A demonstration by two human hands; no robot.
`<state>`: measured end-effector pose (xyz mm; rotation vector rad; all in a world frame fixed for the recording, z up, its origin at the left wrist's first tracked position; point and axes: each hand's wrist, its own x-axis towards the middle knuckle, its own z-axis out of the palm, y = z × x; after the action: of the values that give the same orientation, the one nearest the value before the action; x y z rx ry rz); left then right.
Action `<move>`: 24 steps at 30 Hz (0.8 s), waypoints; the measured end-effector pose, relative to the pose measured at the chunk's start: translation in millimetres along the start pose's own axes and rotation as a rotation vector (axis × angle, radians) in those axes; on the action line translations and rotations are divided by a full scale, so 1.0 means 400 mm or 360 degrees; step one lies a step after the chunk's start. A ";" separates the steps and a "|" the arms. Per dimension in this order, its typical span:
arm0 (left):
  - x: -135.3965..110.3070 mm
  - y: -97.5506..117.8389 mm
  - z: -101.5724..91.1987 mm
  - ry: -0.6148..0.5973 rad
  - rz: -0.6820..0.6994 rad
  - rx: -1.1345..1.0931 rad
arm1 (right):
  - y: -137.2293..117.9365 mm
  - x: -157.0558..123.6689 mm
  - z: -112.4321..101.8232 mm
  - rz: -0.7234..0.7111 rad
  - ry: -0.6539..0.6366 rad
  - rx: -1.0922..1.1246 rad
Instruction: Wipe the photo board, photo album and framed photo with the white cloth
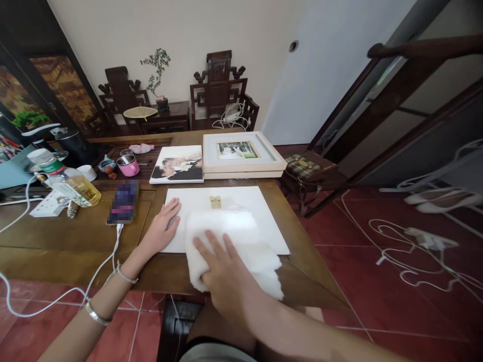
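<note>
A white flat panel (260, 208), face down with a small brass hanger (215, 202) on its back, lies on the wooden table (75, 236). My left hand (161, 229) rests flat on the panel's left edge, fingers together and stretched out. My right hand (222, 269) lies flat with fingers spread on a white fluffy cloth (234, 234) that covers the panel's near part.
Behind the panel lie a photo canvas (177, 164) and stacked framed pictures (241, 153). To the left are a phone (123, 202) on a white cable (109, 256), a bottle (73, 186), a pink cup (128, 166). Cables cross the red tile floor (396, 251) on the right.
</note>
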<state>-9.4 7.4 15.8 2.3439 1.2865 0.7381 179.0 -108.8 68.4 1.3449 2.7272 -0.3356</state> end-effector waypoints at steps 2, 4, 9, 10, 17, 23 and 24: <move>0.000 -0.001 0.000 0.0006 0.0001 0.0000 | 0.031 0.026 -0.014 0.0039 0.0012 -0.0034; 0.000 -0.002 0.000 0.0012 0.0004 -0.0002 | 0.079 0.072 -0.025 0.0103 0.0127 -0.0077; 0.000 -0.004 -0.001 -0.0005 0.0007 0.0013 | 0.178 0.188 -0.039 0.0227 0.0342 -0.0120; 0.000 -0.004 -0.001 -0.0008 0.0007 0.0017 | 0.181 0.198 -0.037 0.0243 0.0354 -0.0120; 0.001 -0.002 0.000 0.0002 0.0004 0.0023 | 0.036 0.094 -0.001 0.0063 0.0277 -0.0094; -0.001 -0.008 0.002 0.0017 0.0040 0.0016 | 0.014 -0.012 0.044 -0.0174 0.0244 0.0124; -0.001 -0.009 0.003 0.0018 0.0038 0.0017 | 0.033 -0.011 0.046 -0.0177 0.0279 0.0129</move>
<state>-11.2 8.8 12.9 2.3711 1.2725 0.7550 191.7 -108.9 49.0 1.3021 2.9708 -0.3558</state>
